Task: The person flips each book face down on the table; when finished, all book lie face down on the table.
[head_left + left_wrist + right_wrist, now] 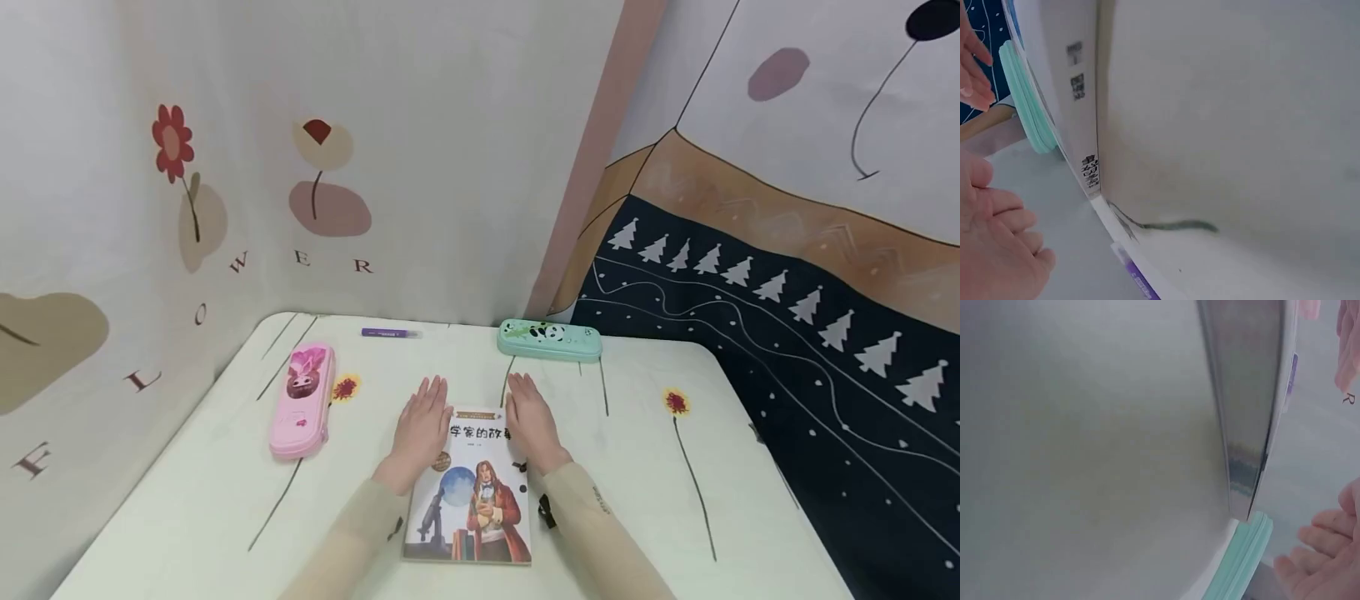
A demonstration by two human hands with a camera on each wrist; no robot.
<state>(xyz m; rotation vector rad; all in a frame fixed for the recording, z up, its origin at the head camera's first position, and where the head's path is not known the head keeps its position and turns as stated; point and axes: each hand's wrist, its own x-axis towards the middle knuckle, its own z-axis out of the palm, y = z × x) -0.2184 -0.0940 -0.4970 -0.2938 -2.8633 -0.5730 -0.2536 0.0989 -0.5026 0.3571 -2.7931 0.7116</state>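
Paperback book with an illustrated cover, a figure in a red coat beside a microscope: lies flat on the white tabletop printed with flower stems, at the near middle. Left hand: flat, fingers straight and together, palm down on the book's upper left corner. Right hand: likewise flat, on the upper right corner. Pink rabbit-print pencil case: left of the hands, well apart. Mint-green panda pencil case: at the far edge. Purple marker pen: far edge, left of the green case.

Long beige sleeves to wrists, small dark marking on right sleeve
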